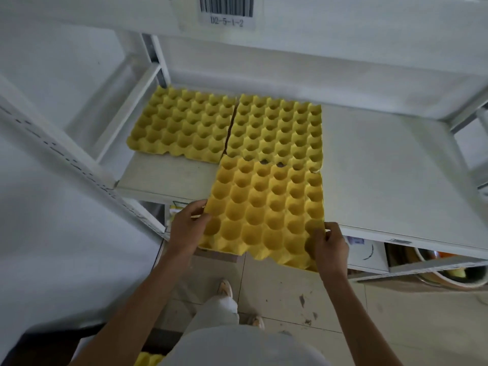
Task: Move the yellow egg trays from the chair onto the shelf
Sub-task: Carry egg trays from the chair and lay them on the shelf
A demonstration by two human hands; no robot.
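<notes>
While only the head view is available, it shows enough to judge progress. Two yellow egg trays lie flat at the back of the white shelf board [383, 165]: the rear left tray [182, 125] sits near the shelf's left upright, and the rear right tray [277, 128] lies just beside it, their inner edges touching or nearly so along a thin dark seam.

A third tray [264, 210] is in hand. Its far edge meets or slightly overlaps the front edge of the rear right tray, while its near portion overhangs the shelf's front lip, above the tiled floor [290, 294]. The left hand [187, 228] pinches the tray's near left corner, thumb on top and fingers curled beneath. The right hand [330, 247] grips the near right corner in like fashion, fingers closed on the rim. Both grips are narrow and holding the tray.

As a judgement, two trays are placed and the third is partly seated; it needs sliding fully onto the board before release. Bare board to the right and at front left suggests room for more.

A yellow fragment [148, 359] at the bottom edge appears to be further egg tray material, so at least one tray probably remains. The chair itself cannot be made out.
</notes>
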